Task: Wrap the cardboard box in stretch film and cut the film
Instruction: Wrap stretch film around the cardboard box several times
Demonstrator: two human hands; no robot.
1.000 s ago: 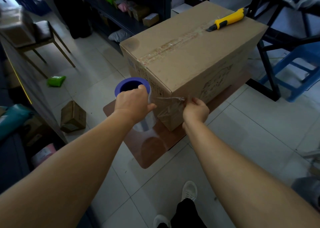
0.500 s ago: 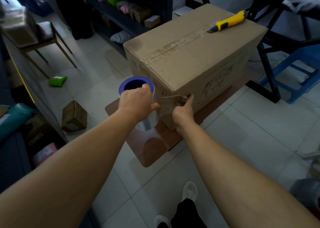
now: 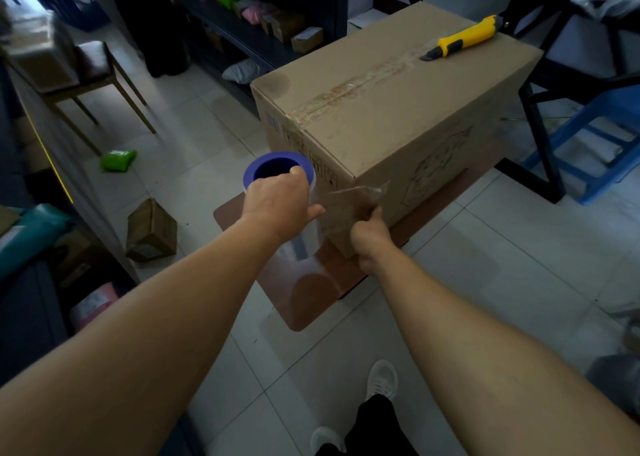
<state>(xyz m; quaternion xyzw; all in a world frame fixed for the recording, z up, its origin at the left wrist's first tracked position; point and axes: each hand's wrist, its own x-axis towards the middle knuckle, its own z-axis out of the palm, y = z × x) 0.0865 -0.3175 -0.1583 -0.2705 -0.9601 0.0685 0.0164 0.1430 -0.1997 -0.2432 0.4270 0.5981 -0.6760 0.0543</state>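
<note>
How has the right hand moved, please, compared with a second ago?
Yes: the right hand has slid back from the cardboard box's side face to its near corner, gripping the film.

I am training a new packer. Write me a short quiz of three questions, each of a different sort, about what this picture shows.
1. True or false: the yellow utility knife lies on top of the cardboard box.
2. Multiple choice: the left hand grips
A) the knife
B) the roll of stretch film
C) a box on the floor
3. Fill in: the right hand pinches the loose end of the film against the near ______ of the box.

Key: 1 true. 2 B. 3 corner.
</note>
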